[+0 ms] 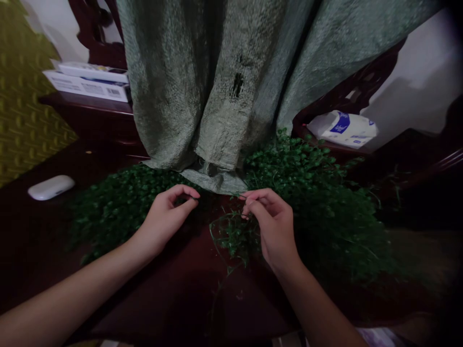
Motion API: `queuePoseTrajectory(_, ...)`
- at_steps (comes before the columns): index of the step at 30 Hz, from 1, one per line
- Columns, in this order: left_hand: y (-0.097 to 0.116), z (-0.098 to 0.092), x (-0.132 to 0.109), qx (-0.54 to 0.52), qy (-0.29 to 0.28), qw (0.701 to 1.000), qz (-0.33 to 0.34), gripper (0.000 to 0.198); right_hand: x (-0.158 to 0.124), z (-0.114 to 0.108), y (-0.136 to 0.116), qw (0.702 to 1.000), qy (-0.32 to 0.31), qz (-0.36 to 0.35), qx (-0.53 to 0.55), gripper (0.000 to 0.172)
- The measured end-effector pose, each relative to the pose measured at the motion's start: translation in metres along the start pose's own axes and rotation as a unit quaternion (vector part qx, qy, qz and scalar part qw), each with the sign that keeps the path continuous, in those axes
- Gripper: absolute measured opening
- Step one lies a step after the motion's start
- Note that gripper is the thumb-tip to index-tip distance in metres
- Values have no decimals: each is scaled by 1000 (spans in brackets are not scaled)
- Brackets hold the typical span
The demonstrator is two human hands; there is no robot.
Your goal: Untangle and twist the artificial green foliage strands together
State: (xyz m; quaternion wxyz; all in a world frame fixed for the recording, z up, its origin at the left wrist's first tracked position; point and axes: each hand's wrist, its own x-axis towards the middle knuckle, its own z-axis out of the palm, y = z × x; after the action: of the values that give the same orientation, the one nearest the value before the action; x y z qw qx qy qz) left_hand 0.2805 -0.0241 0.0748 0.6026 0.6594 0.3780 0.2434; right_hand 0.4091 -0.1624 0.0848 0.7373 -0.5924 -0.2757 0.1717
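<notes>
Curtain: a grey-green woven curtain hangs at the far middle, its hem resting on the dark table; a small torn hole shows partway up.
Right heap: the larger mass of small-leaved green sprigs spreads over the right half of the table, from the curtain hem toward the near right.
Left heap: a smaller mound of the same leaves lies left of the hands.
Progress: judging by the two mounds with a bare strip of table between them, the greens look partly gone through, with the bigger share on the right; which heap is finished I cannot tell.
Loose tuft: a thin tangle of stems lies on the table just under the right hand.
Far things: flat white boxes at far left, a white-and-blue packet at far right, a white oblong case on the table's left edge.
Right hand: fingers curled, tips pinched together on a fine stem that rises from the loose tuft.
Left hand: thumb and forefinger closed to a pinch at the tips, seemingly on a very thin stem end; the rest of the fingers curl loosely.
</notes>
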Motion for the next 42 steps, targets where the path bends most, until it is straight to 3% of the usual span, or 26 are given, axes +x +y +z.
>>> queuePoseTrajectory(8, 0, -1, 1, 23, 20, 999, 36, 16, 3, -4, -5, 996, 0, 36, 79, 5)
queuePoseTrajectory(16, -1, 0, 4, 11, 69, 996, 46, 22, 7, -8, -10, 980, 1, 131, 147, 6)
queuePoseTrajectory(19, -1, -1, 3, 22, 54, 996, 67, 18, 6, -8, -11, 981, -8, 142, 134, 7)
queuePoseTrajectory(22, 2, 0, -2, 51, -2, 991, 125, 13, 2, -7, -12, 980, -50, 151, 120, 7)
queuePoseTrajectory(25, 4, 3, -9, 112, -112, 962, 223, 13, -2, -6, -11, 978, -115, 151, 81, 9)
queuePoseTrajectory(28, 0, 6, -17, 186, -212, 906, 315, 13, -6, -3, -11, 971, -180, 152, 34, 15)
queuePoseTrajectory(30, -5, 7, -20, 245, -248, 870, 348, 15, -8, -2, -11, 966, -216, 141, 2, 21)
queuePoseTrajectory(34, -14, 7, -23, 362, -285, 803, 379, 17, -9, 1, -17, 956, -270, 100, -52, 27)
queuePoseTrajectory(37, -17, 7, -22, 409, -287, 769, 399, 16, -13, 3, -20, 935, -323, 99, -108, 27)
queuePoseTrajectory(42, -18, 8, -23, 404, -297, 782, 371, 17, -20, 6, -15, 904, -371, 51, -208, 30)
